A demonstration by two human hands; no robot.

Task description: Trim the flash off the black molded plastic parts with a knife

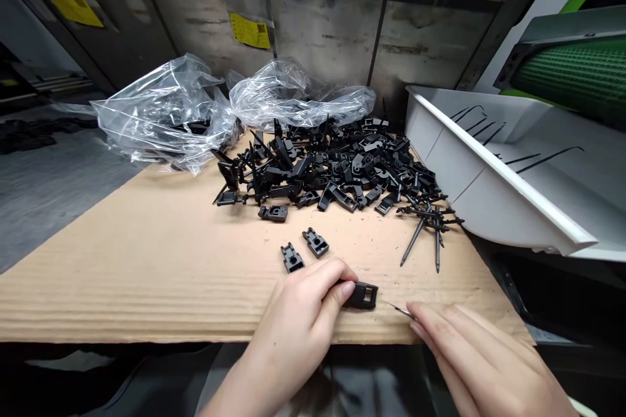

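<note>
My left hand (313,309) pinches a small black plastic part (362,296) with a rectangular opening, close above the front of the cardboard sheet (147,260). In my right hand (476,355) is a thin pointed metal tool (403,311), gripped between thumb and fingers. Its tip points left at the part's open end, with a slight gap visible between them; most of the tool is hidden by my fingers. Just beyond my left hand lie two similar black parts, one nearer (292,258) and one farther (315,243). A third black part (274,213) lies farther back, near the pile.
A heap of black plastic parts (332,163) covers the cardboard's back, with black sprues (430,225) at its right. Crumpled clear plastic bags (166,111) lie behind it. At right stands a white bin (493,176) with thin black pieces inside. A metal wall (323,32) closes the back.
</note>
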